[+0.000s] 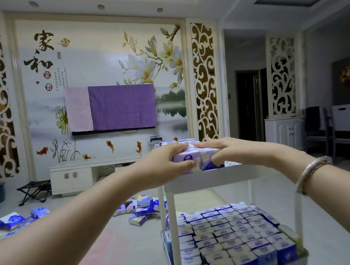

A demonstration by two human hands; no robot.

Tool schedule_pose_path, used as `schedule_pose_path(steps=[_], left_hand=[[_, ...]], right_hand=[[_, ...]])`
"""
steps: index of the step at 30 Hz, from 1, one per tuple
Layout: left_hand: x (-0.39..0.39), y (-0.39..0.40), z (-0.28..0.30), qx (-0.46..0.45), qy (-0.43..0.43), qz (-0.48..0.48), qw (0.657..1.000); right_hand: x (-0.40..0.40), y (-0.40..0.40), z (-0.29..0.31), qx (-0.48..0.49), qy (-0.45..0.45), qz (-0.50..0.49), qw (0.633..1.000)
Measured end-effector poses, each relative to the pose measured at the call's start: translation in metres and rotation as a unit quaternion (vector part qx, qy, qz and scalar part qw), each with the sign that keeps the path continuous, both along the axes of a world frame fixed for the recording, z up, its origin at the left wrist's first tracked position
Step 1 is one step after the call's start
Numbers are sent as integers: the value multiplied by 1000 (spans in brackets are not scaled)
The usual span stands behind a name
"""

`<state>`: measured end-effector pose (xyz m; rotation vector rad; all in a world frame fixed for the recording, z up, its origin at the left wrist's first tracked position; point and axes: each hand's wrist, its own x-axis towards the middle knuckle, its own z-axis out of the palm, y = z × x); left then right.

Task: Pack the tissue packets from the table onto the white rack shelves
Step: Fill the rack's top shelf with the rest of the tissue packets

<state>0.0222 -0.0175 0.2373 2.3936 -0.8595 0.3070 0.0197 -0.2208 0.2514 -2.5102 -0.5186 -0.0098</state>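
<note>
Left hand (pixel 169 162) and right hand (pixel 218 151) clasp packets (pixel 191 160) together on rack (pixel 209 182) top shelf, likely squaring row; lower shelf (pixel 231 235) packed tight.

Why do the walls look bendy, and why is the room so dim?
Head view: the wide-angle lens curves the edges; the room is dim, with bluish light; both hands, left and right, gripping tissue packets on the white rack, look sharp; far chairs look soft.
</note>
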Motion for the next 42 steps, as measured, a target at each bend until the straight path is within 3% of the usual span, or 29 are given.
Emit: schedule_pose_path(steps=[3, 8, 12, 15, 19, 26, 29, 35, 42], left_hand=[[2, 0, 0, 11, -1, 2, 1000], [6, 5, -5, -13, 21, 2, 1000], [4, 11, -6, -70, 50, 5, 996], [8, 28, -8, -143, 33, 16, 989], [20, 75, -17, -185, 10, 69, 980], [46, 193, -74, -257, 27, 203, 945], [55, 233, -114, -285, 79, 257, 920], [97, 298, -188, -262, 97, 341, 897], [141, 331, -250, -325, 82, 365, 869]], right_hand=[[2, 2, 0, 33, 10, -11, 999], [1, 0, 2, 201, 56, -29, 978], [-6, 25, 5, 130, -153, -121, 972], [-24, 57, 5, 108, -272, -93, 952], [-25, 121, 7, 75, -343, -31, 936], [24, 242, -33, 78, -271, 2, 960], [65, 278, -78, 53, -194, -23, 979], [149, 323, -177, -9, -78, -58, 995], [226, 367, -238, -52, -78, -11, 996]])
